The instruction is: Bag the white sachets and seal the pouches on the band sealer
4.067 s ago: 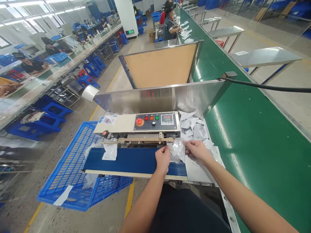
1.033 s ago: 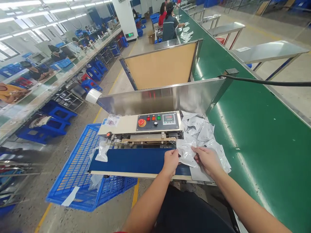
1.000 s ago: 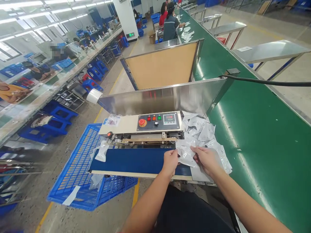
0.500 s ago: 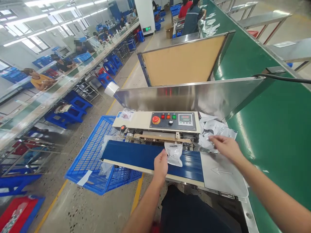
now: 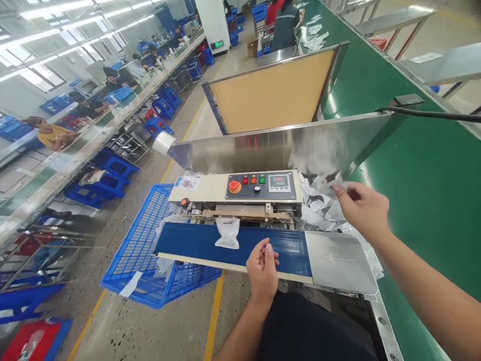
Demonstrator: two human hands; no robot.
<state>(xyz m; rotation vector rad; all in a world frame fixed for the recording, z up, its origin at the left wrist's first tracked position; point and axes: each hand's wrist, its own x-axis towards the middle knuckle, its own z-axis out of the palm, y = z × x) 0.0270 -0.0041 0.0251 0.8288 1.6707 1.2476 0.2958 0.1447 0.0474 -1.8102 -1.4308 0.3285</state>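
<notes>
- Behind the machine [image 5: 214,189], a metal panel [image 5: 233,153] is set.
- On its left end, a packet [image 5: 190,181] is laid.
- At its front, over its belt [image 5: 195,241], a pouch [image 5: 228,234] is held.
- To its right, loose pouches [image 5: 313,214] are heaped; farther right, a conveyor [image 5: 417,185] is stretched.
- To its left, partly underneath, a basket [image 5: 132,245] is placed.

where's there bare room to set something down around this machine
Bare: the silver metal arrow-marked plate, right of the blue flat belt; also that belt's left end, left of the white plastic pouch. Crowded: behind the plate, where the right hand grips among piled white pouches.
</notes>
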